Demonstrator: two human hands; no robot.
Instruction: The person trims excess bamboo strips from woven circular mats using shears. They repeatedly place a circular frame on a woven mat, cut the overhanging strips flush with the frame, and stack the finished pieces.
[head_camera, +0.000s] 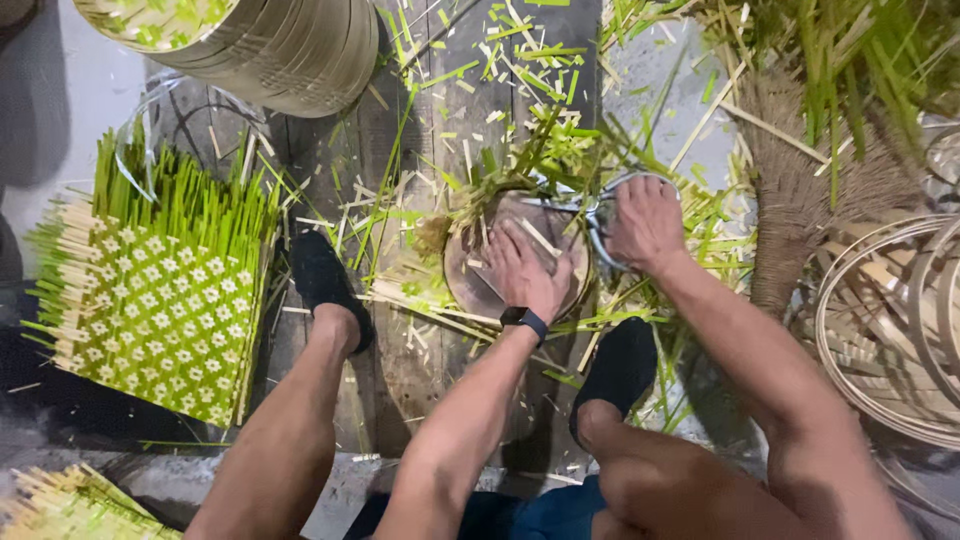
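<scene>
A: What do we see, biggest first?

B: We look down at a plank floor (400, 380) strewn with green and pale strips. At far left lies a woven mat (160, 305), green and cream, its loose ends fanning upward. At top left is a stack of round hoops (290, 50); at right, more hoops (890, 330) beside a brown fibre bundle (790, 200).

A: And in the middle?

B: A round wooden block (475, 285) sits between two black shoes (325, 285).

A: What are our hands doing?

B: Our left hand (525, 270), a dark band at the wrist, lies flat on the block, fingers spread and loose, pressing pale strips (540, 238). Our right hand (648, 225) is just beside it, at the block's right edge, fingers curled around the grey handle of a tool (600, 215); we cannot tell what kind.
</scene>
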